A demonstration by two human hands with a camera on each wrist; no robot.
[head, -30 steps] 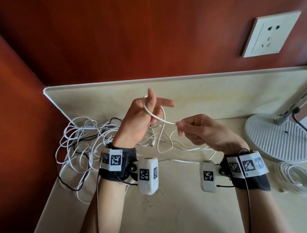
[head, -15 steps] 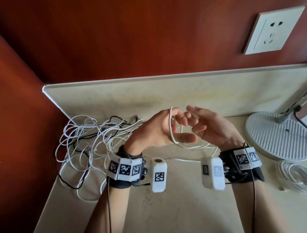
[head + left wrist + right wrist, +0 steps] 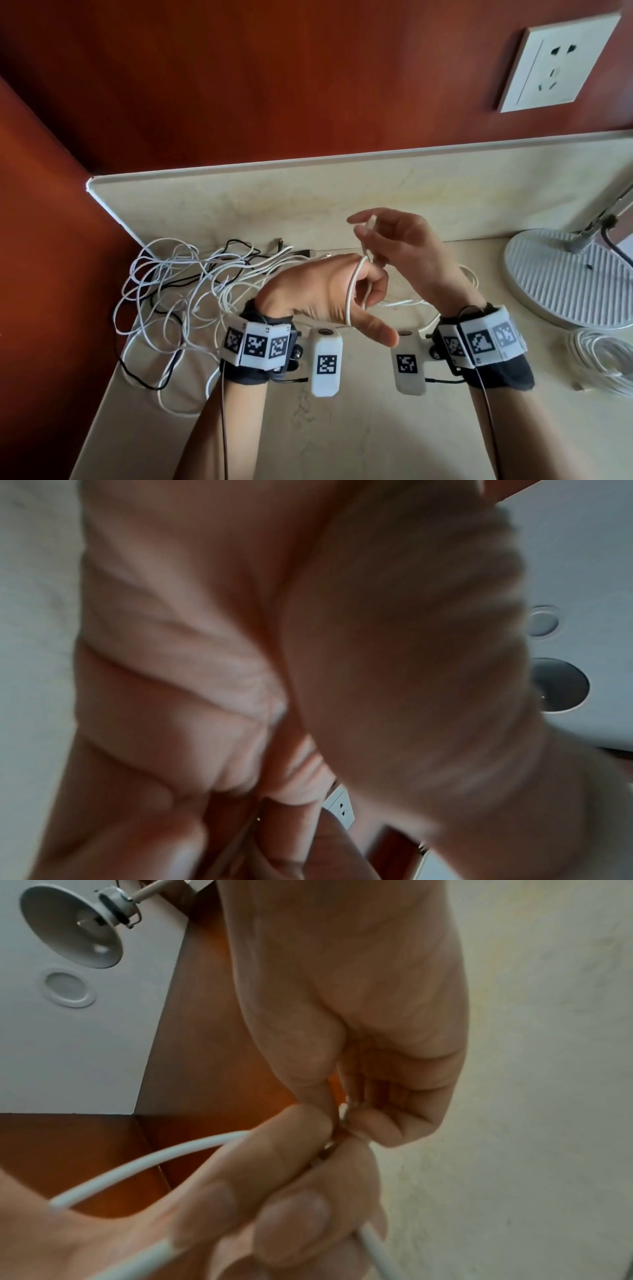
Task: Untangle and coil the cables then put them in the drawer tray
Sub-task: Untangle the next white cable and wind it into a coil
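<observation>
A white cable [image 3: 350, 295] is looped round the curled fingers of my left hand [image 3: 371, 303], held above the counter. Just behind it, my right hand [image 3: 363, 226] is raised and pinches the same cable between thumb and fingertips. In the right wrist view the cable [image 3: 147, 1161] runs over the left hand's fingers [image 3: 219, 1202] to the pinch of my right hand [image 3: 342, 1118]. A tangle of white and black cables [image 3: 191, 281] lies on the counter at the left. My left palm [image 3: 240, 669] fills the blurred left wrist view. No drawer tray is in view.
A coiled white cable [image 3: 603, 359] lies at the right edge of the beige counter [image 3: 342, 428]. A round white lamp base [image 3: 561, 274] stands at the back right. A wall socket [image 3: 555, 58] sits on the red-brown wall. The wall closes in on the left.
My right hand has risen up and back, carrying the cable over the left hand's fingers. The left hand has turned and dropped a little, with its thumb now pointing right.
</observation>
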